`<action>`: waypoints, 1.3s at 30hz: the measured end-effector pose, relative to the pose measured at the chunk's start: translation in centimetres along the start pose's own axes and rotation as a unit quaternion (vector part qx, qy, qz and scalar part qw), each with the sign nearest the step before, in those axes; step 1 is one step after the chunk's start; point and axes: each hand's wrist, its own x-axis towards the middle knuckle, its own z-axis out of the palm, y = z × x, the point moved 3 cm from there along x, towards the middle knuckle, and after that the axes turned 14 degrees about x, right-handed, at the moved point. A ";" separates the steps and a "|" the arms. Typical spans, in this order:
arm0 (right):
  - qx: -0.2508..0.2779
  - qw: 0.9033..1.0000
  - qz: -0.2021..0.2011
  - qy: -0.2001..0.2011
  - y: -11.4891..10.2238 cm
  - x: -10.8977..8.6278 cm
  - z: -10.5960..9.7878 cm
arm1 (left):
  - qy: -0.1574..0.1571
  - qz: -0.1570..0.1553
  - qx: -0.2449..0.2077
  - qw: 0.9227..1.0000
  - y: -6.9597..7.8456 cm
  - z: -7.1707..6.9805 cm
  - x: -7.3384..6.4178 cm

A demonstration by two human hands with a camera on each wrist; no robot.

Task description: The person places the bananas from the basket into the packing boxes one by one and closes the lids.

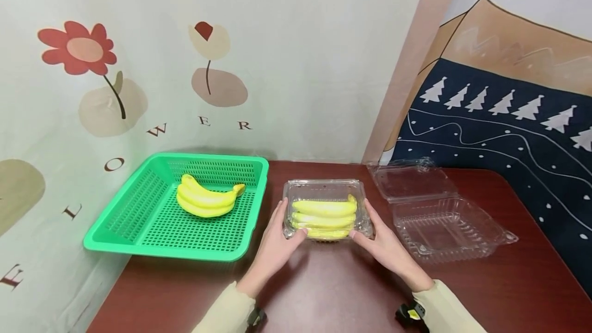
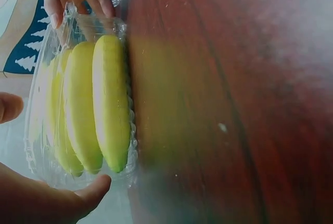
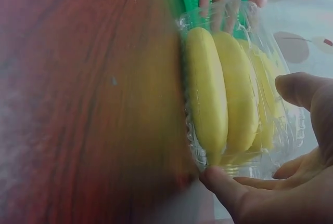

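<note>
Head view shows the left grip [image 1: 279, 245] and right grip [image 1: 385, 244] holding the clear box [image 1: 363, 224] between them, bananas [image 1: 324, 208] inside; closing the lid [image 1: 324, 190] seems in hand, next calling for even pressure

Head view bright, sheen on tabletop [image 1: 324, 287] — wrist views hazy, right seemingly dimmer.
</note>
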 end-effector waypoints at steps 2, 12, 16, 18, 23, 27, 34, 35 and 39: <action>-0.005 1.000 -0.002 0.006 0.0 0.3 0.0 | 0.000 -0.007 -0.004 1.000 0.0 0.1 0.3; 0.003 1.000 -0.012 0.013 -0.1 0.4 0.1 | 0.000 -0.023 -0.007 1.000 0.1 0.2 0.2; -0.022 0.999 -0.028 0.022 -0.5 -0.1 0.1 | 0.000 -0.011 0.003 1.000 0.4 0.0 -0.7; -0.040 0.998 -0.033 0.029 -0.9 -0.5 0.1 | 0.001 0.004 0.012 1.000 0.7 -0.1 -1.2; -0.083 0.994 -0.058 0.046 -1.9 -1.5 0.2 | 0.007 0.052 0.043 0.998 1.7 -0.8 -2.3; -0.108 0.988 -0.096 0.055 -2.8 -1.8 0.5 | 0.018 0.092 0.066 0.993 2.7 -1.8 -2.9; -0.143 0.973 -0.174 0.052 -4.3 -2.1 1.9 | 0.044 0.149 0.105 0.982 3.5 -4.1 -3.2; -0.151 0.969 -0.187 0.052 -4.6 -2.1 2.2 | 0.051 0.158 0.114 0.979 3.5 -4.5 -3.2; -0.184 0.955 -0.229 0.050 -5.3 -2.0 3.3 | 0.070 0.185 0.155 0.968 3.0 -6.0 -3.1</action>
